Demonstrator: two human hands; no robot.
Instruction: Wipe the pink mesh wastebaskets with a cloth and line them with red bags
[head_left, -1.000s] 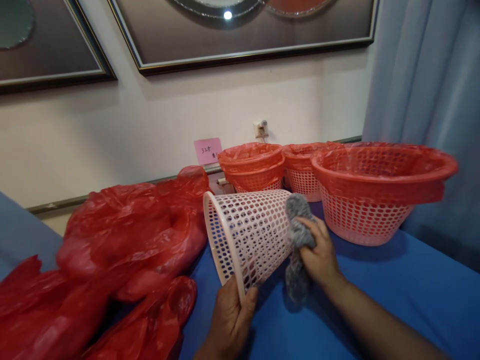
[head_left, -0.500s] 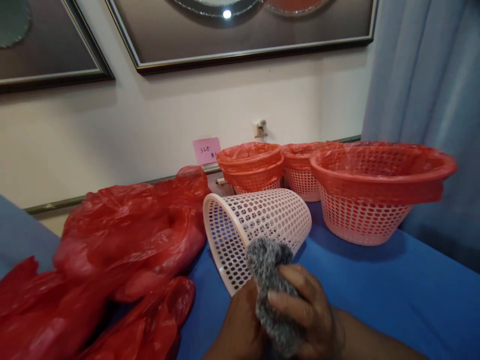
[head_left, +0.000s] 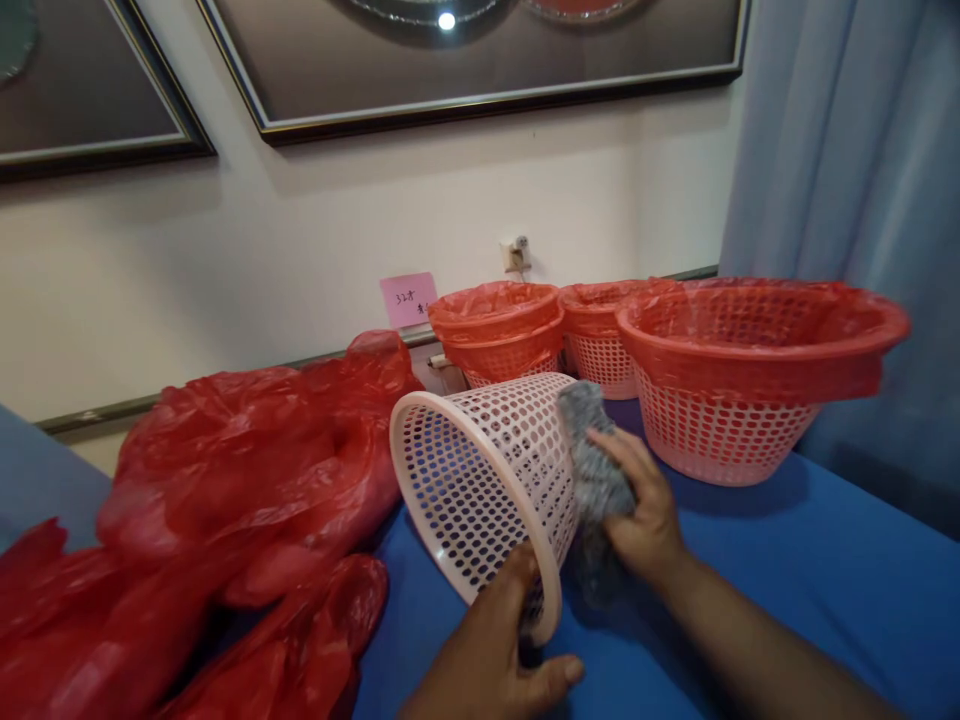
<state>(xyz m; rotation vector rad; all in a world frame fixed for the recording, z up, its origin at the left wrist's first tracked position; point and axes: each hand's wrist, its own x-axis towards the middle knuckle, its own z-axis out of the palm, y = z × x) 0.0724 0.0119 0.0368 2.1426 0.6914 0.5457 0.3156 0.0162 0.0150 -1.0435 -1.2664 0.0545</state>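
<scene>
A white perforated wastebasket lies on its side on the blue-covered table, its open mouth turned left toward me. My left hand is at the near lower rim, fingers reaching inside the mouth and thumb outside below, with the rim between them. My right hand is closed around a grey fuzzy cloth, which rests against the right, base end of the basket. Part of the cloth hangs down, blurred, beside the basket.
Crumpled red plastic bags cover the table's left side. Behind and right stand red-lined baskets, including a wide one. A pink note and a socket are on the wall; a blue curtain hangs at right.
My hands have separated. The right hand carried the cloth up and right onto the basket's base end, while the left took the rim. The basket's mouth has turned slightly toward me.
</scene>
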